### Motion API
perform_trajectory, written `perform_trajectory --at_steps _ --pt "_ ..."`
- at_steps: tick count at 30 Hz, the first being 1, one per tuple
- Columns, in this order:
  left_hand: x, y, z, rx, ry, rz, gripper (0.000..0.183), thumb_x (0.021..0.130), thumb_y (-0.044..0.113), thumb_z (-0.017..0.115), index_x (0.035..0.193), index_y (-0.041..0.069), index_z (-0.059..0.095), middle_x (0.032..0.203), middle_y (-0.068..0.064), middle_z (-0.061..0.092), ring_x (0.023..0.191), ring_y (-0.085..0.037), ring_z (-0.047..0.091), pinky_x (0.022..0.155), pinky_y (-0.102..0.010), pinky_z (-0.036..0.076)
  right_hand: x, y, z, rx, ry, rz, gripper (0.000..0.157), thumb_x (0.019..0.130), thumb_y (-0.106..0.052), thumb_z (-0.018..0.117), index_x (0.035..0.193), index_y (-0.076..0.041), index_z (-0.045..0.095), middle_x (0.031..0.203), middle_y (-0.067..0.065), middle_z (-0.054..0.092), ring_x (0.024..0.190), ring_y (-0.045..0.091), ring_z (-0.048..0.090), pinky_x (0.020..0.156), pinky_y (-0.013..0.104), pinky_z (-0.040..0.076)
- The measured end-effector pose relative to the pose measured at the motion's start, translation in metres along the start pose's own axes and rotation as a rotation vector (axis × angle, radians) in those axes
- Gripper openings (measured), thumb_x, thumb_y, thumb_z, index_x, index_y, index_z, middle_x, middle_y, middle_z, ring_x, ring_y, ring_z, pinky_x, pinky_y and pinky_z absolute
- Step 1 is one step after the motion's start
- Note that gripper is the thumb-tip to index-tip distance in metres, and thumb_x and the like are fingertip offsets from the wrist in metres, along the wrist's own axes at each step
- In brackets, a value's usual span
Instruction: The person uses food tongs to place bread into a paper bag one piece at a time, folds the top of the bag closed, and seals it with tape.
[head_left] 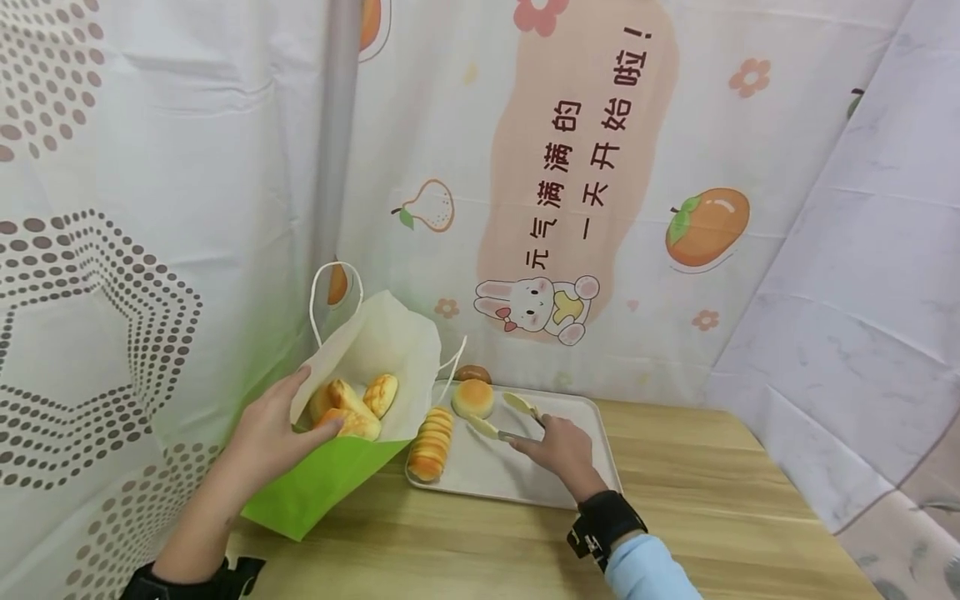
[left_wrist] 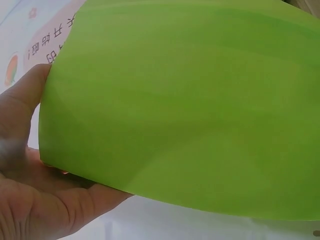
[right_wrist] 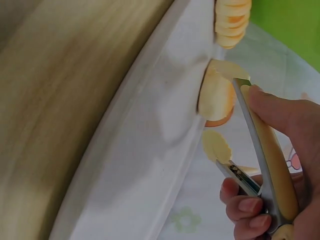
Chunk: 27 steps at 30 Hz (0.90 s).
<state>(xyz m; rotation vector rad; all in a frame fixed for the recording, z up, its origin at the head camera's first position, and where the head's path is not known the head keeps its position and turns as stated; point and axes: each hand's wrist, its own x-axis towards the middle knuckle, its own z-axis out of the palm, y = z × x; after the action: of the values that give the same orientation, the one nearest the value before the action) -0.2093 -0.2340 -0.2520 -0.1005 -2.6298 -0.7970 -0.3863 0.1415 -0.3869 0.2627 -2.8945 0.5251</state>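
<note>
My left hand is at the mouth of a green paper bag with a white inside, thumb and fingers spread against its rim. Several breads lie in the bag; its green wall fills the left wrist view. My right hand grips a pair of food tongs with pale yellow tips. The tongs are spread, one tip beside a round bun on a white tray. Whether that tip touches the bun I cannot tell. A ridged, long bread lies at the tray's left end.
The tray stands on a wooden table, against a printed curtain at the back. A brown round bread shows behind the bun. White cord handles rise from the bag. Another patterned curtain hangs at the left.
</note>
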Motion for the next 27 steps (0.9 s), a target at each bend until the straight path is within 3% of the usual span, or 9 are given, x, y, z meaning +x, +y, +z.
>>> perform_trajectory --at_steps 7,13,21,27 --pt "0.002 0.003 0.0 -0.002 -0.011 0.004 0.091 0.087 0.036 0.078 0.15 -0.014 0.035 0.149 -0.039 0.039 0.132 -0.058 0.042 0.103 -0.071 0.039 0.018 0.0 0.018 -0.005 0.01 -0.017 0.068 0.072 -0.069 0.078 0.1 -0.007 0.071 0.073 0.003 0.059 0.063 0.018 0.052 0.048 0.033 0.036" --pt "0.002 0.004 -0.001 -0.001 -0.018 -0.006 0.091 0.087 0.036 0.078 0.15 -0.014 0.034 0.15 -0.039 0.038 0.132 -0.059 0.041 0.103 -0.071 0.038 0.018 -0.001 0.026 -0.003 0.018 -0.035 0.064 0.075 -0.067 0.077 0.101 -0.009 0.071 0.074 0.003 0.061 0.064 0.018 0.053 0.048 0.033 0.036" --pt "0.002 0.002 -0.001 0.01 -0.013 -0.019 0.092 0.087 0.035 0.079 0.15 -0.014 0.035 0.149 -0.039 0.039 0.132 -0.059 0.041 0.103 -0.07 0.039 0.01 0.01 0.018 -0.036 0.015 -0.038 0.06 0.077 -0.064 0.076 0.105 -0.011 0.072 0.074 0.001 0.058 0.063 0.017 0.05 0.048 0.033 0.034" --pt "0.001 -0.001 -0.001 0.011 -0.008 -0.033 0.093 0.087 0.035 0.08 0.15 -0.014 0.034 0.15 -0.039 0.038 0.132 -0.059 0.041 0.102 -0.071 0.04 0.003 0.019 -0.003 -0.026 0.038 -0.07 0.061 0.079 -0.062 0.076 0.11 -0.01 0.074 0.073 0.002 0.06 0.059 0.017 0.048 0.045 0.032 0.032"
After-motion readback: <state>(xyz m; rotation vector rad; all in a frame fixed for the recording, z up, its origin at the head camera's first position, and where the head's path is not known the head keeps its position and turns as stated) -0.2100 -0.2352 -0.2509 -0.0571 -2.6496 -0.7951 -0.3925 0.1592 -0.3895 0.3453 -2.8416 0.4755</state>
